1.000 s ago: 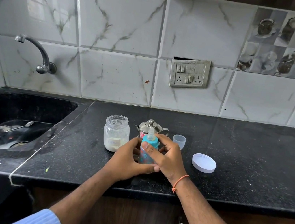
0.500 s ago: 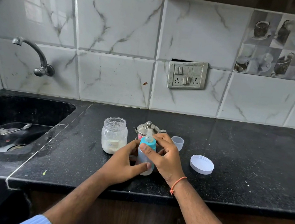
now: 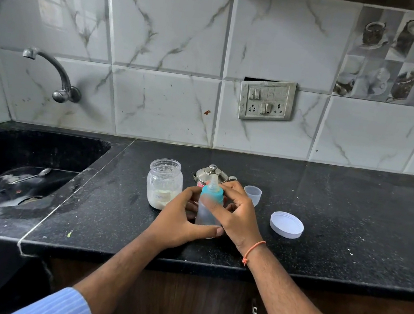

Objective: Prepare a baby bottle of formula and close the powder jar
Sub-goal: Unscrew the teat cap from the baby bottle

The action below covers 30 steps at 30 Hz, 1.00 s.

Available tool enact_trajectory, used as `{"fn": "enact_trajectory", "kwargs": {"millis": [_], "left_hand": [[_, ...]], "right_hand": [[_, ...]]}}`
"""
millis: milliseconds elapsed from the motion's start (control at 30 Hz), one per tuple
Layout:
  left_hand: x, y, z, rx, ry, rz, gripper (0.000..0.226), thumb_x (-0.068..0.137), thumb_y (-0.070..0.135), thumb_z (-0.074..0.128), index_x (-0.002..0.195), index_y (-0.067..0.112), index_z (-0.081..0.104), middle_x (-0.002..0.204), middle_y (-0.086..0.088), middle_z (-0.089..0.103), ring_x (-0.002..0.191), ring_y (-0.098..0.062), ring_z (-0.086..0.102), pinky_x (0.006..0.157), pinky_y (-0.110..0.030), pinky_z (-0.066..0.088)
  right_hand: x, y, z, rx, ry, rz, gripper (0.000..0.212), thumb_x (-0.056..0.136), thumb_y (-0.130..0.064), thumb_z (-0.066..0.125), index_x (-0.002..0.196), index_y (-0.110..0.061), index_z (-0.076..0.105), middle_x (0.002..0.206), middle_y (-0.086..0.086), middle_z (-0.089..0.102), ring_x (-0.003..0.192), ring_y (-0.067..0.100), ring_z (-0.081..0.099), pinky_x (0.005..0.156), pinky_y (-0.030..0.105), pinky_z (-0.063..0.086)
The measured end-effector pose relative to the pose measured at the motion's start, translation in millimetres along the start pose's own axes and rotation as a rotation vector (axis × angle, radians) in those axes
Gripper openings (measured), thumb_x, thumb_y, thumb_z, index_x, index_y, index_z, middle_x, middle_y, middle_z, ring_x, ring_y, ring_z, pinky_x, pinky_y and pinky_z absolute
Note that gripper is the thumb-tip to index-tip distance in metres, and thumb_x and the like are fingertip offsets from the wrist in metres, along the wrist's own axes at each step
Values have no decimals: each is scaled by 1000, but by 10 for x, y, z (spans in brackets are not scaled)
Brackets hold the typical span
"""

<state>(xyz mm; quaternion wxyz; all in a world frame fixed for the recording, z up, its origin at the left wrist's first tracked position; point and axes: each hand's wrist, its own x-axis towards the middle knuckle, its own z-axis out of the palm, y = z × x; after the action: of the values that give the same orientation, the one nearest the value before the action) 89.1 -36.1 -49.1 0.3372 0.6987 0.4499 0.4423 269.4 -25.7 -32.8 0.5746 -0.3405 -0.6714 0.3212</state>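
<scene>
1. I see the black table point(image 3: 323, 226) running left to right, with a sink point(image 3: 27, 158) sunk into its left end; a spoon point(image 3: 33, 176) lies in the sink and a tap point(image 3: 52, 74) reaches over it from the tiled wall.
2. My left hand point(image 3: 178, 222) is curled round the lower body of the bottle point(image 3: 206, 212), thumb across the near side. I judge this the right place to hold: the body looks like thin plastic, light and probably a bit squeezable, so a firm but not crushing wrap suits it.
3. My right hand point(image 3: 235, 214) pinches the blue collar at the top of the bottle, fingers curled over it. I judge the collar stiff and ridged enough to turn; the clear teat above it is soft and not a place to grip.
4. The bottle stands upright on the table, near the front edge, about mid-scene.
5. The jar point(image 3: 163, 182) stands open just left of the bottle, powder low inside. It looks like glass or hard plastic, breakable if knocked by my left wrist.
6. The lid point(image 3: 286, 224) lies to the right, well apart from the jar; the bottle and both hands sit between them.
7. A steel pot point(image 3: 211, 174) stands just behind the bottle.
8. A small clear cup point(image 3: 252, 194) sits right of the pot, light and easily tipped.
</scene>
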Motion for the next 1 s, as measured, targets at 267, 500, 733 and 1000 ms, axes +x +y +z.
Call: {"fn": "enact_trajectory", "kwargs": {"millis": [267, 500, 733, 1000], "left_hand": [[1, -12, 8, -12, -10, 3, 75, 75, 34, 90, 143, 26, 60, 118, 8, 79, 111, -13, 76, 97, -30, 63], [-25, 40, 7, 15, -31, 3, 67, 83, 29, 75, 147, 27, 56, 127, 7, 76, 117, -10, 74, 102, -29, 61], [-26, 26, 15, 87, 4, 27, 82, 79, 45, 98, 147, 30, 54, 128, 16, 75, 116, -4, 74, 102, -35, 63], [4, -18, 44, -3, 37, 29, 82, 76, 37, 97, 146, 30, 55, 122, 6, 78, 109, -12, 78, 97, -35, 65]], "right_hand": [[0, -15, 4, 18, -10, 3, 33, 84, -45, 83, 111, -28, 83, 107, -3, 62, 99, 5, 63, 75, 15, 48], [18, 46, -5, 24, -6, 7, 41, 83, -51, 83, 115, -26, 83, 108, -2, 63, 101, 10, 65, 77, 19, 50], [-2, 76, 3, 23, 54, 50, 48, 76, -54, 87, 115, -32, 74, 106, -2, 74, 88, 21, 66, 71, 29, 56], [20, 86, 0, 64, 19, -24, 36, 88, -43, 75, 115, -19, 78, 113, -1, 67, 104, 16, 68, 83, 32, 55]]}}
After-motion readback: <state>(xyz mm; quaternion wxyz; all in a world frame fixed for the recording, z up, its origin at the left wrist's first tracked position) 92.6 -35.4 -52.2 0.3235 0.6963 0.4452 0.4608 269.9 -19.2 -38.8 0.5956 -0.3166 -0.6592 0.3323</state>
